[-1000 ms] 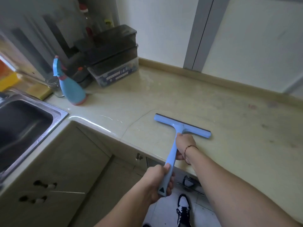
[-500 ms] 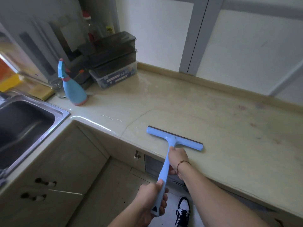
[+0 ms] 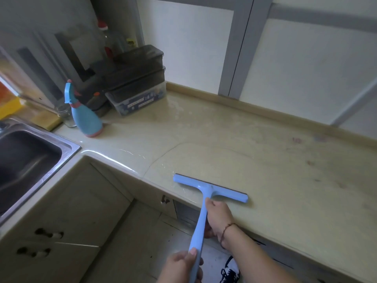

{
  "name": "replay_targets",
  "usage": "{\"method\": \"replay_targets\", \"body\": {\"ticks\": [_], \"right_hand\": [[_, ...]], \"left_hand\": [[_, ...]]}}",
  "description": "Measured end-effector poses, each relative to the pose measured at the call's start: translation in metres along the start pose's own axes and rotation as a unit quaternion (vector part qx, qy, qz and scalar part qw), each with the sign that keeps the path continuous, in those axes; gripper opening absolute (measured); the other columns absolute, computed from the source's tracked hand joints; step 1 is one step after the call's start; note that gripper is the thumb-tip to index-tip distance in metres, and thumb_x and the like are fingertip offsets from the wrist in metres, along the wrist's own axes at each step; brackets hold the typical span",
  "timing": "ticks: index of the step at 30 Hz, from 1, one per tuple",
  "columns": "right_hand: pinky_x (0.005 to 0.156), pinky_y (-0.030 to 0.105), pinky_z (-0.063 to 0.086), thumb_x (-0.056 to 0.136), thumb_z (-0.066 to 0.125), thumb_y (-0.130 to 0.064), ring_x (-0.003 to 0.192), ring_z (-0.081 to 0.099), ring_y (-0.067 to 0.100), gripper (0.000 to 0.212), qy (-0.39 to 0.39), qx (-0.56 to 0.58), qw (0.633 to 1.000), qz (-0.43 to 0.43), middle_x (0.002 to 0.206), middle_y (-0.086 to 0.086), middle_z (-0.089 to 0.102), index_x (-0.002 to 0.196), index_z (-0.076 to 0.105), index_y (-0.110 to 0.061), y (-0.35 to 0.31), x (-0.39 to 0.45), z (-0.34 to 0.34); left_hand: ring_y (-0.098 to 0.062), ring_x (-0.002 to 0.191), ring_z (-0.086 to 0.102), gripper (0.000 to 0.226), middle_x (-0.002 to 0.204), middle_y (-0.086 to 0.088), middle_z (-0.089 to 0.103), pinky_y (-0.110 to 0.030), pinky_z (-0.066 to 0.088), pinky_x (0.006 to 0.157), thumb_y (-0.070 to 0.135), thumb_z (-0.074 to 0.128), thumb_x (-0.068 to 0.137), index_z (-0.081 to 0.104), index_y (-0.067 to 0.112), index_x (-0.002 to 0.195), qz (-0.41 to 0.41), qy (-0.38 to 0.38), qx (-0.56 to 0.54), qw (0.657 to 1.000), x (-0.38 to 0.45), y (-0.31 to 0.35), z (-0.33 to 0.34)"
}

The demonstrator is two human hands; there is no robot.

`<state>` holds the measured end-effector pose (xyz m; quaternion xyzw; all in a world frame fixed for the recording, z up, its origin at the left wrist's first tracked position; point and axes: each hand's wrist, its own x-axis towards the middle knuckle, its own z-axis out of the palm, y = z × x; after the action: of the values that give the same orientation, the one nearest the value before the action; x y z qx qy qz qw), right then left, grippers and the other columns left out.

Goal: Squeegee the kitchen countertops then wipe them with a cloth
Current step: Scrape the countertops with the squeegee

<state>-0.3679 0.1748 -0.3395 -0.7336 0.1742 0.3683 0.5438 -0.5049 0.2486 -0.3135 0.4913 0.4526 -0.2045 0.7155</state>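
We see a light blue squeegee (image 3: 210,189) with its blade laid flat on the beige countertop (image 3: 265,160), right at the front edge near the inner corner. The right hand (image 3: 219,216) is wrapped around the upper handle just below the blade head, fingers curled fully round it. The left hand (image 3: 181,266) is closed about the lower end of the handle, which hangs out past the counter edge over the tiled floor. Toward the back left corner stand a blue spray bottle (image 3: 84,116) and stacked dark storage boxes (image 3: 136,78). A steel sink (image 3: 30,160) sits in the left run of the counter.
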Motion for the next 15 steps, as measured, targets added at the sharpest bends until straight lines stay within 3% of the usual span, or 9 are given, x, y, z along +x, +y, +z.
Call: {"method": "replay_targets", "body": {"ticks": [5,7,10,15], "right_hand": [[0.056,0.042,0.054,0.097,0.046,-0.04,0.057,0.057,0.026,0.042,0.034,0.002,0.997,-0.064,0.066,0.014,0.056,0.069,0.053,-0.011,-0.03,0.025,-0.057],[0.051,0.038,0.054,0.1,0.045,-0.036,0.056,0.061,0.028,0.04,0.043,0.026,0.996,-0.078,0.068,0.018,0.061,0.073,0.056,-0.007,-0.053,0.039,-0.089],[0.044,0.029,0.049,0.102,0.042,-0.03,0.05,0.06,0.028,0.037,0.053,0.063,0.994,-0.077,0.067,0.019,0.062,0.083,0.056,-0.001,-0.088,0.066,-0.141],[0.044,0.028,0.049,0.101,0.044,-0.029,0.043,0.061,0.024,0.036,0.07,0.064,0.992,-0.077,0.061,0.016,0.061,0.083,0.056,0.0,-0.142,0.141,-0.223]], "left_hand": [[-0.022,0.046,0.05,0.034,0.058,-0.017,0.056,-0.024,0.039,0.048,0.025,0.054,0.097,0.063,-0.003,0.079,0.05,-0.047,-0.008,0.998,0.015,0.027,0.057],[-0.022,0.045,0.048,0.035,0.057,-0.016,0.055,-0.024,0.037,0.048,0.034,0.058,0.091,0.064,0.003,0.075,0.071,-0.061,0.01,0.996,0.03,0.047,0.09],[-0.018,0.043,0.044,0.029,0.056,-0.011,0.051,-0.021,0.036,0.044,0.024,0.051,0.099,0.058,0.0,0.083,0.074,-0.085,-0.001,0.994,0.051,0.086,0.145],[-0.017,0.046,0.044,0.028,0.059,-0.007,0.051,-0.02,0.038,0.045,0.026,0.046,0.101,0.057,0.002,0.09,0.061,-0.1,-0.012,0.993,0.099,0.151,0.234]]}}
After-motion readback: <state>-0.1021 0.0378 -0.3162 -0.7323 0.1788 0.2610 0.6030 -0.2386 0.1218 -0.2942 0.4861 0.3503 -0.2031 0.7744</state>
